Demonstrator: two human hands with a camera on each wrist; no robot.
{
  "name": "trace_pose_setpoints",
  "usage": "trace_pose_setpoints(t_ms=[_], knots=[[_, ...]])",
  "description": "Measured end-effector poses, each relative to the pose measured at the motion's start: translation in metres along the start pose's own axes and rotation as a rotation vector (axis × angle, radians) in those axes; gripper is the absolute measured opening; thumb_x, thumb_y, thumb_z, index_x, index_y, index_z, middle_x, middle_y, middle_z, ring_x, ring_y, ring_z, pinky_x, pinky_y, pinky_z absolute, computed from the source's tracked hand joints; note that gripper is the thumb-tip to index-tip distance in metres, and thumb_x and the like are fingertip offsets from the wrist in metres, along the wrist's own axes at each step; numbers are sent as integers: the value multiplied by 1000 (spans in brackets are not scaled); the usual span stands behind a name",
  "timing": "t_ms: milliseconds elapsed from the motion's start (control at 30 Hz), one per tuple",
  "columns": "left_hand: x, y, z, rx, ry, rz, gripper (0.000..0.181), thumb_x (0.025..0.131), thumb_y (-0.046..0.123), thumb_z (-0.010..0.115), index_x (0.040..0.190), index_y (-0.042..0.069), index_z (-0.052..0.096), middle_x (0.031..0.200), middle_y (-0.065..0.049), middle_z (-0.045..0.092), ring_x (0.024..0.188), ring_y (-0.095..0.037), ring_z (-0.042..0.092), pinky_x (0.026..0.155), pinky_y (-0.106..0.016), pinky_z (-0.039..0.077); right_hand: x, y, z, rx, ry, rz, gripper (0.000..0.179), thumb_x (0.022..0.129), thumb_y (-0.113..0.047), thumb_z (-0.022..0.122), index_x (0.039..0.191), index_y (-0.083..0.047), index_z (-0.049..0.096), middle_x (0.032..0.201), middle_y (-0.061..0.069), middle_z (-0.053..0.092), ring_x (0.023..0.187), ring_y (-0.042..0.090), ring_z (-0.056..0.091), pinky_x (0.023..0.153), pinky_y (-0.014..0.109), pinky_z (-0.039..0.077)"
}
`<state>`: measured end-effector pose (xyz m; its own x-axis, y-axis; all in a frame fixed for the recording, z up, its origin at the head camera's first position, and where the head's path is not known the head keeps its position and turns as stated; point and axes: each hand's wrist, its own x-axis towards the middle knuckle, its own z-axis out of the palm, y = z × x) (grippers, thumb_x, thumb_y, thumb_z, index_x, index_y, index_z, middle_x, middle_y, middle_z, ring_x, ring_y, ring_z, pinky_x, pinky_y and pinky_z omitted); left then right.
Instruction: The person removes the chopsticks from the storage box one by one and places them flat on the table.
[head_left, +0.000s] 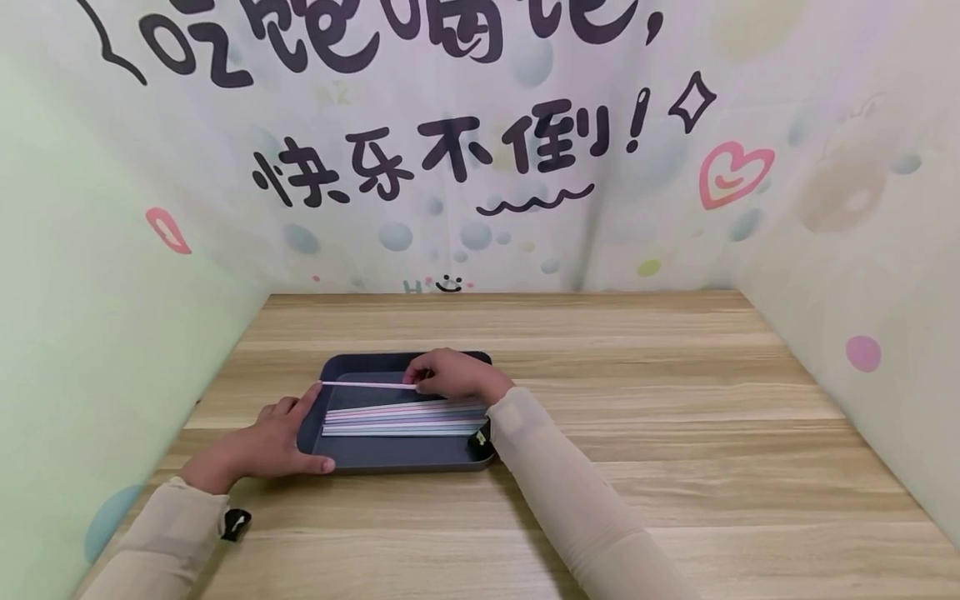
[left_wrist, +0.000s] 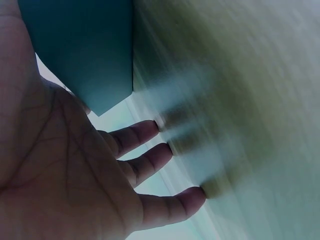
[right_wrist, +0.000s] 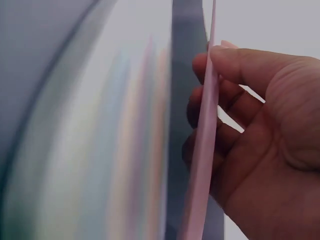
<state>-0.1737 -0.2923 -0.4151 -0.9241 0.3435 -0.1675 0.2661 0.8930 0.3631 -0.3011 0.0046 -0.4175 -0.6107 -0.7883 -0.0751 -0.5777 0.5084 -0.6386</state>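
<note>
A dark grey shallow tray (head_left: 405, 455) stands on the table, a row of long thin pastel sticks (head_left: 390, 422) lying side by side in it. Thumb and fingers of my right hand (head_left: 453, 375) pinch a pink stick (right_wrist: 202, 150) over the back part of the tray. In the head view this stick runs leftward to the tray's left rim, where my left index fingertip is right at its end. My left hand (head_left: 262, 442) spreads along the tray's left side, thumb at the front left corner. In the left wrist view three straight fingers (left_wrist: 150, 160) reach down toward the table surface.
The wooden table (head_left: 675, 417) stretches out to the right of the tray and in front of it. A printed cloth wall (head_left: 450, 242) closes off the back, and pale side walls stand at left and right. Black straps circle both wrists.
</note>
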Motion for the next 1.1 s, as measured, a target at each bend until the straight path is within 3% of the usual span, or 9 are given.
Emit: trace_pose_setpoints(t_ms=[133, 367, 667, 1100], knots=[[0, -1, 0, 4, 1, 9, 124, 75, 57, 81, 154, -7, 10, 133, -43, 35, 118, -63, 35, 90, -66, 39, -1, -5, -6, 27, -5, -9, 18, 99, -9, 60, 113, -12, 72, 96, -6, 64, 84, 12, 54, 75, 25, 45], [0, -1, 1, -5, -23, -30, 126, 74, 62, 79, 154, -5, 8, 136, -43, 33, 122, -62, 33, 92, -67, 38, -7, -14, -19, 56, -31, -29, 18, 98, -5, 60, 114, -6, 71, 94, -3, 63, 85, 12, 54, 76, 25, 45], [1, -2, 0, -5, -28, -40, 127, 74, 62, 78, 154, -5, 7, 136, -43, 32, 122, -62, 32, 92, -67, 38, -16, -23, -34, 3, -47, -47, 18, 98, -6, 61, 114, -5, 70, 93, -2, 63, 86, 14, 56, 77, 27, 47], [-1, 3, -2, -12, -32, -40, 126, 74, 61, 79, 154, -5, 9, 135, -43, 32, 122, -62, 32, 93, -67, 38, -43, -15, -52, 69, -94, 25, 18, 96, -2, 60, 112, 0, 68, 90, 2, 62, 83, 16, 54, 75, 29, 46]])
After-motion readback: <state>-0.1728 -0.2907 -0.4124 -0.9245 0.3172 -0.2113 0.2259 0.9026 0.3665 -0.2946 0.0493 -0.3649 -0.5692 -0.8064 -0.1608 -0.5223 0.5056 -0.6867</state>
